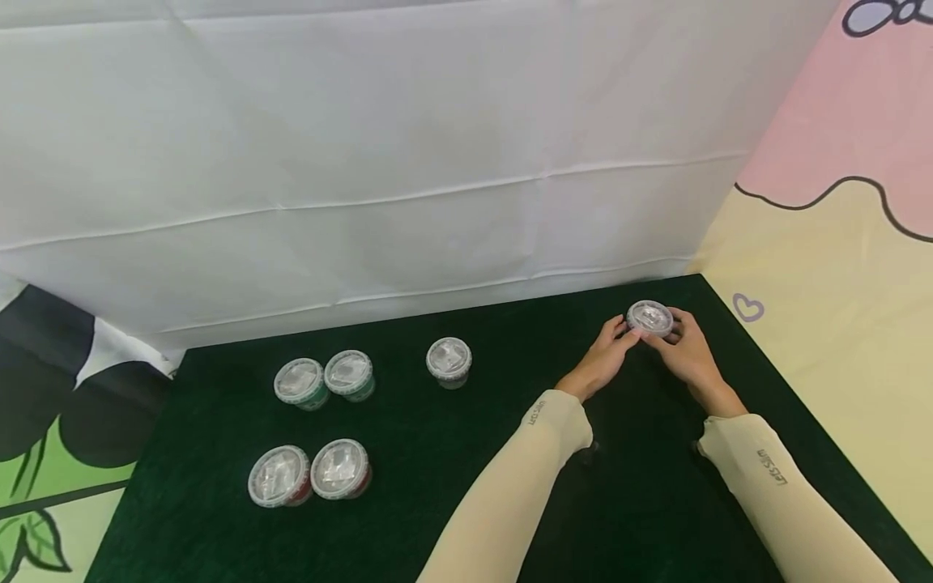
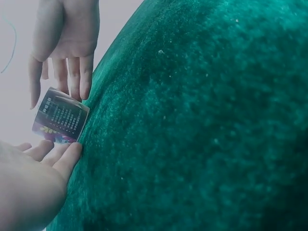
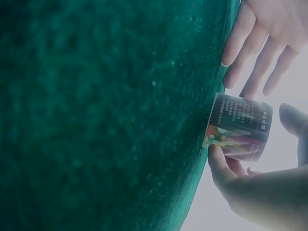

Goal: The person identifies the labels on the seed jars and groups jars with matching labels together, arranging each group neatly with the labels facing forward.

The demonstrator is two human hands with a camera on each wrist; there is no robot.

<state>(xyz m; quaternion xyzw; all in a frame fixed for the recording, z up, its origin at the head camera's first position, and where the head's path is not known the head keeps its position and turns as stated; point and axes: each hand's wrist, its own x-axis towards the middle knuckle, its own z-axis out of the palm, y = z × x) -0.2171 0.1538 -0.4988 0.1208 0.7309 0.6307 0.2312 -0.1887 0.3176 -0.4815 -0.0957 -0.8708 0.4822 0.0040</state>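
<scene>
A small lidded plastic cup (image 1: pixel 650 317) stands at the far right of the dark green table. In both wrist views its printed label (image 2: pixel 61 115) shows, with rows of text and a coloured flower pattern. My left hand (image 1: pixel 603 355) is at the cup's left side, fingers extended and their tips right at its wall. At the right side is my right hand (image 1: pixel 687 354), its fingertips touching the wall near the base. In the right wrist view the right thumb (image 3: pixel 293 120) stands a little off the cup (image 3: pixel 240 126). Both thumbs point to the cup's front in the head view.
Two green-sided lidded cups (image 1: pixel 350 372) stand side by side at the back left, with two red-sided ones (image 1: pixel 339 470) in front. Another lidded cup (image 1: pixel 449 359) stands alone near the back middle. White cloth (image 1: pixel 437 162) hangs behind the green table (image 1: pixel 408 518).
</scene>
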